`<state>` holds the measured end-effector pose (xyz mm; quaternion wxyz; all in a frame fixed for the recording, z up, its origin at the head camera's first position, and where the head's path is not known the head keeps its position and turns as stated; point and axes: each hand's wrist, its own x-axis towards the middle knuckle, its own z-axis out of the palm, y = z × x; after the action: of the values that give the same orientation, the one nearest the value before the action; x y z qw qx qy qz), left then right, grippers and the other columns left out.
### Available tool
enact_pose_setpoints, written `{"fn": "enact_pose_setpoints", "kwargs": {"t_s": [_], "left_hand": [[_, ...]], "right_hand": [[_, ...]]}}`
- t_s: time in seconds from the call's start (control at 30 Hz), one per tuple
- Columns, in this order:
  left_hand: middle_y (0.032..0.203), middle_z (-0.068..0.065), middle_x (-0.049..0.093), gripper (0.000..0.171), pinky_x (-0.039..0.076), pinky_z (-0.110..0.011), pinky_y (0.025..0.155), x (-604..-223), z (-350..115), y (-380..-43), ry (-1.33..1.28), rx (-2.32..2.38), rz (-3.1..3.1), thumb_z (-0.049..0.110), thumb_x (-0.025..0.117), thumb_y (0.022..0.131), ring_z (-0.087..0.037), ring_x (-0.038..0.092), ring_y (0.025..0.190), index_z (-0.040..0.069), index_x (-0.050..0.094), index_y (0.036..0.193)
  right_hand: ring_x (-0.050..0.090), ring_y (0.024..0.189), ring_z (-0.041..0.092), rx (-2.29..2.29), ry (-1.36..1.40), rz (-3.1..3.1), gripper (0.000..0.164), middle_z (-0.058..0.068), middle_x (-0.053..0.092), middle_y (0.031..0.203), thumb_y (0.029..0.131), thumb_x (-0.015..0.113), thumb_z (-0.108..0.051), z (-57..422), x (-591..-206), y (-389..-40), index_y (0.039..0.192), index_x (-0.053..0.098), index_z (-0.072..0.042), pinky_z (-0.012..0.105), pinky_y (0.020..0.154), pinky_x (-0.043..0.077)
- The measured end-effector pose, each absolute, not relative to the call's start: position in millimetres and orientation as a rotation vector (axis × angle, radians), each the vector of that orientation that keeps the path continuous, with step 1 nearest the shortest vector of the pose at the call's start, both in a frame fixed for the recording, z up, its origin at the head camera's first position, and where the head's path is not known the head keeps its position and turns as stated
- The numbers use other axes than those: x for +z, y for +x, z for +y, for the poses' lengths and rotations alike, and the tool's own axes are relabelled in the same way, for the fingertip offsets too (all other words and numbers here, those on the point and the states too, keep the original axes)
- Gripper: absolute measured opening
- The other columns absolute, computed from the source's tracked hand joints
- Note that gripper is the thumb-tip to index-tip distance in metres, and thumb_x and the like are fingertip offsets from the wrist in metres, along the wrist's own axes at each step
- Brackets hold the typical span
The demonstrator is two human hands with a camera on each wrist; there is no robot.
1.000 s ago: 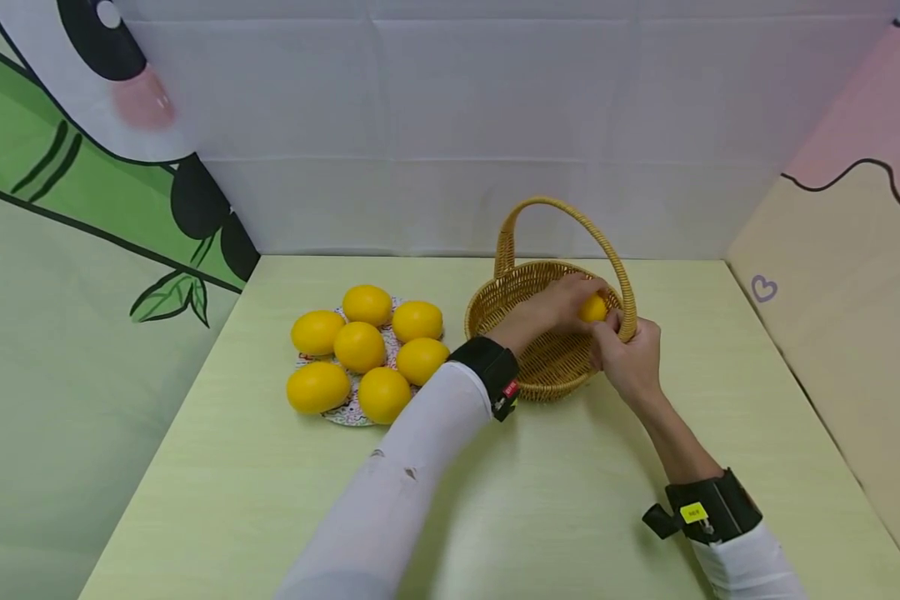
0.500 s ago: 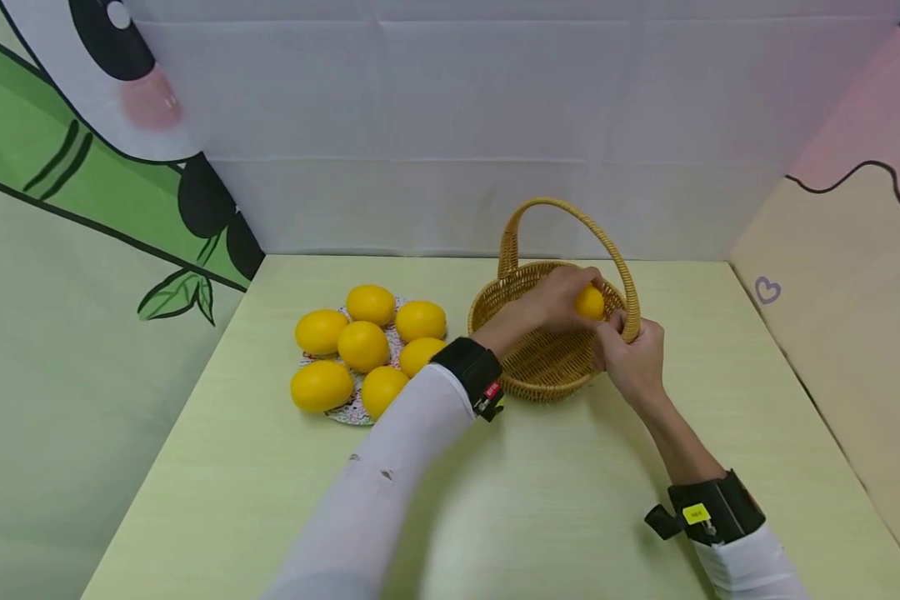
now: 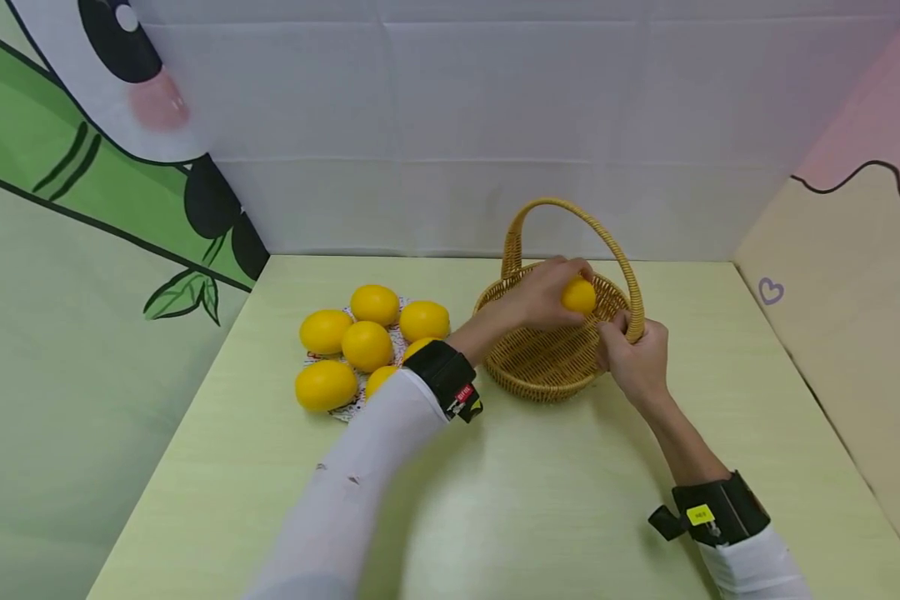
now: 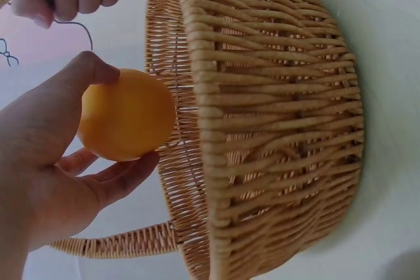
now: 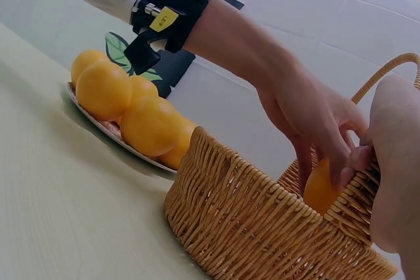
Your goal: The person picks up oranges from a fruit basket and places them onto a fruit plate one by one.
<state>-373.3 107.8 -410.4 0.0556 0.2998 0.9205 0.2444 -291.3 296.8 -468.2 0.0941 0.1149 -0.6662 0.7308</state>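
Observation:
A wicker basket (image 3: 543,379) with an arched handle stands on the table. Over its opening my left hand (image 3: 543,293) holds a lemon (image 3: 579,295), thumb on one side and fingers on the other; the left wrist view shows the lemon (image 4: 128,115) at the rim. My right hand (image 3: 637,354) grips the base of the basket handle at the right side. Left of the basket, several more lemons (image 3: 367,347) lie on a patterned plate (image 3: 342,413), partly hidden behind my left forearm.
The pale table (image 3: 540,500) meets a white backdrop (image 3: 420,200) behind the basket. Printed side panels rise at left and right. Both wrists wear black straps (image 3: 722,507).
My left hand has drawn left and slightly up with the lemon, away from the basket's right side. The right hand keeps its grip on the handle.

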Motion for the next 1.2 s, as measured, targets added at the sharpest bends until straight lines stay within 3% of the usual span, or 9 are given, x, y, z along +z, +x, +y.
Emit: {"fn": "enact_pose_setpoints", "kwargs": {"t_s": [0.77,1.2], "left_hand": [[0.152,-0.009,0.063,0.062,0.062,-0.033,0.095,-377,63,-326,1.076,0.981,2.761,0.023,0.088,0.093,-0.024,0.064,0.122,0.015,0.062,0.148],[0.156,-0.007,0.063,0.058,0.063,-0.041,0.092,-369,2,-289,1.052,1.039,2.8,0.021,0.087,0.091,-0.027,0.064,0.124,0.016,0.063,0.143]], "right_hand": [[0.038,0.04,0.013,2.148,0.342,-1.953,0.043,0.001,0.044,0.048,0.106,0.055,0.005,290,-464,-274,0.064,0.042,0.004,0.028,0.039,0.035],[0.039,0.04,0.011,2.151,0.33,-1.947,0.043,0.001,0.044,0.047,0.105,0.053,0.006,284,-460,-265,0.064,0.041,0.003,0.028,0.039,0.036]]}}
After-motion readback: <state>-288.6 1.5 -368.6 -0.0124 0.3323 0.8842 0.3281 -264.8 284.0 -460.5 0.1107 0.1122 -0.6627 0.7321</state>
